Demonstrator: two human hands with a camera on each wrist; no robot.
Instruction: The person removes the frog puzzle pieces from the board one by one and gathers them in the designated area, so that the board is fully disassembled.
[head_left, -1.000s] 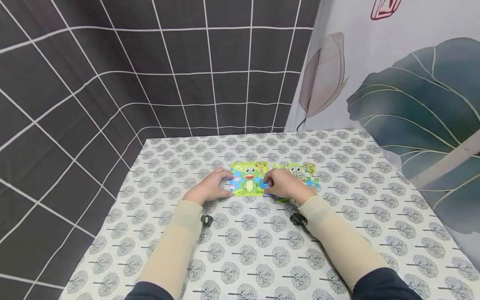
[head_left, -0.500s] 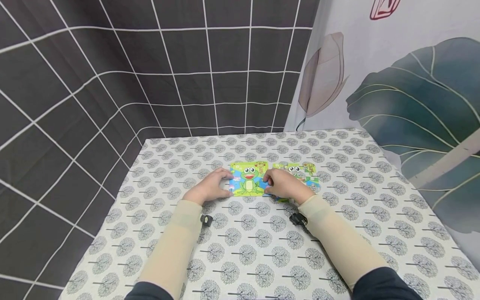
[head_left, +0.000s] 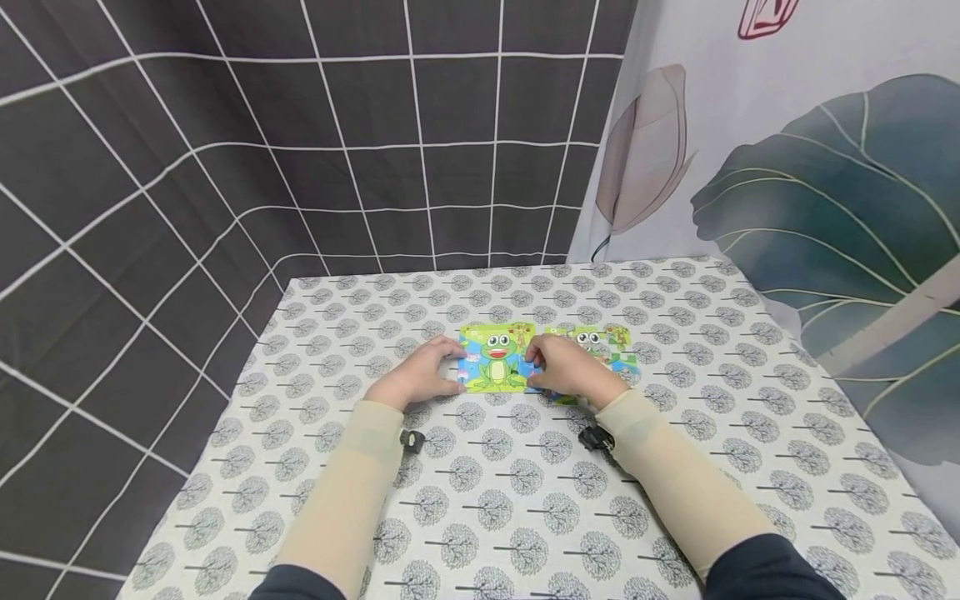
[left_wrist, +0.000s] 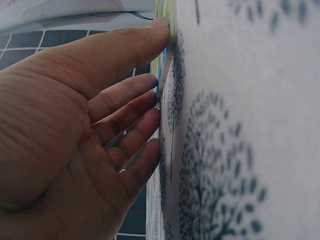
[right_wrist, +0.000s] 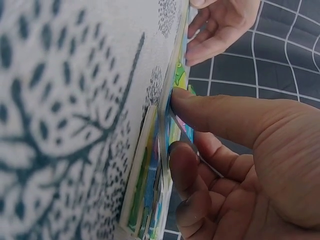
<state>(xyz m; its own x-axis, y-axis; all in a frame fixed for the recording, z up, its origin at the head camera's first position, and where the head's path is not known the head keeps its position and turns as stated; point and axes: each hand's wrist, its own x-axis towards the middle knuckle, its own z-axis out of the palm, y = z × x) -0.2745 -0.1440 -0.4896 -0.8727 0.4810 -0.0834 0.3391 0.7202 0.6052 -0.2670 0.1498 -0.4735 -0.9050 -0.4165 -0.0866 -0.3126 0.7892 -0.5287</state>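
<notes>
A flat, bright frog picture (head_left: 497, 360) lies on the table between the two hands, showing a green frog on blue and yellow. My left hand (head_left: 422, 372) rests at its left edge, thumb and fingers spread and fairly straight; in the left wrist view the thumb tip and fingertips (left_wrist: 161, 25) touch that edge. On the other side my right hand (head_left: 567, 367) pinches the picture's right edge with curled fingers. A thin, slightly raised edge (right_wrist: 187, 132) shows between its thumb and forefinger. Beside it lies a second frog picture (head_left: 618, 340), with pale gaps, partly hidden under the right hand.
A white cloth with grey tree prints covers the table (head_left: 495, 500). Behind and to the left hangs a dark curtain (head_left: 375, 108) with a white grid. A pale curtain (head_left: 825, 208) with large leaves stands at the right.
</notes>
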